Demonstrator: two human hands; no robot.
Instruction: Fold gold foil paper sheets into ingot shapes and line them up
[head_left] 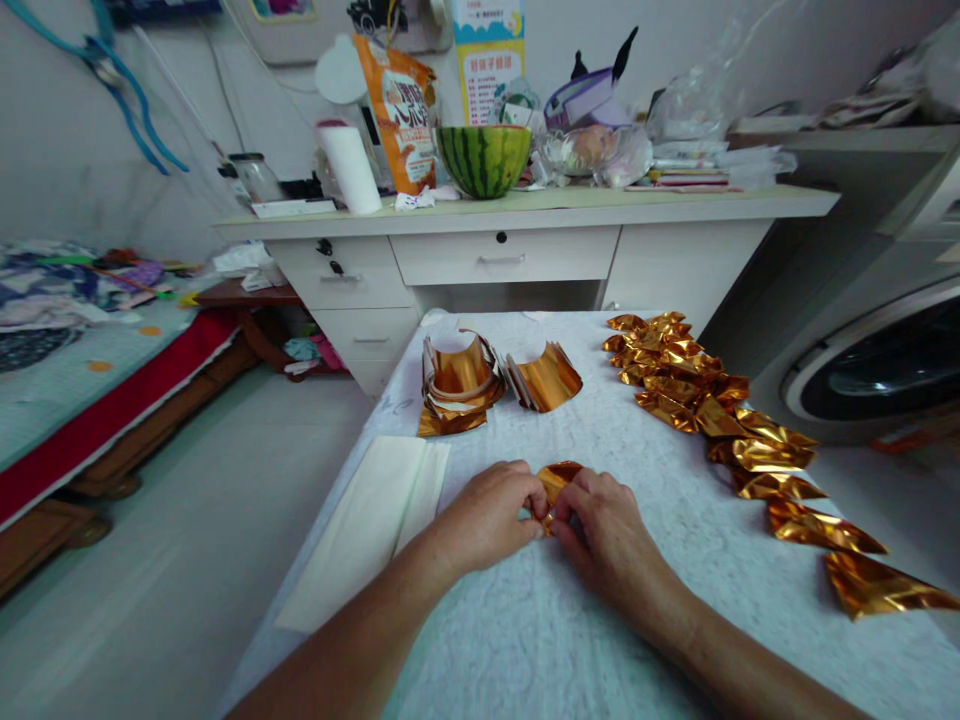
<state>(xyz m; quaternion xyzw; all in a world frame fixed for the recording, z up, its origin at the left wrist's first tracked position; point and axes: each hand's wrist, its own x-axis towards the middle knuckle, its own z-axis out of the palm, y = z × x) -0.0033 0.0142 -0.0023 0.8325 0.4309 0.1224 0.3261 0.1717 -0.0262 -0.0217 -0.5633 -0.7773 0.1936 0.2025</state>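
Note:
Between my two hands is a sheet of gold foil paper (559, 478), partly folded and partly hidden by my fingers. My left hand (499, 510) pinches its left side, thumb and fingers closed. On the other side, my right hand (600, 515) grips the same sheet with bent fingers. Farther back lie a curled stack of gold foil paper (459, 375) and a smaller curled stack (547, 378). Several folded gold foil pieces (772, 455) form an overlapping row along the table's right side.
White paper sheets (352, 530) lie left of my hands on the cloth-covered table (480, 650). Behind stands a white desk (502, 215) bearing a cut watermelon (484, 160), a paper roll (351, 170) and an orange pouch (401, 120). A washing machine (885, 300) stands at right.

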